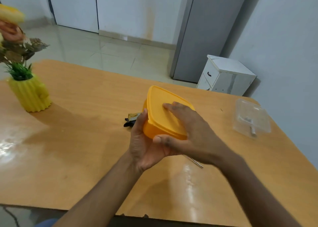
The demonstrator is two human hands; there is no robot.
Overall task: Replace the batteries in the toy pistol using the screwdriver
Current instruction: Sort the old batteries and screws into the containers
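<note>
Both hands are holding a yellow box (163, 116) tilted up above the middle of the worktop (77, 149). The left hand (142, 140) is cupping its near left side from below, thumb running up the left wall and fingers curled underneath out of sight. The right hand (185, 128) is lying spread over the lid (161, 106), fingers fairly straight and pressing on top, thumb hooking the near edge. The lid is still sitting on, so the box is probably being opened to get at what is inside; whether that is batteries cannot be told.

The toy pistol (131, 119) is lying on the worktop just behind the left hand, only a dark and gold part showing past the wrist. A thin metal shaft, likely the screwdriver (196, 162), is peeking out under the right wrist toward the near right. A clear tray (252, 118) with small metal bits is sitting near the right edge, and a yellow vase (31, 94) of flowers near the far left corner.

To do this well, the left hand should be bracing the base firmly while the right thumb is prying one lid corner upward, keeping the box level enough that nothing spills, and lifting slowly over the worktop rather than over the pistol
</note>
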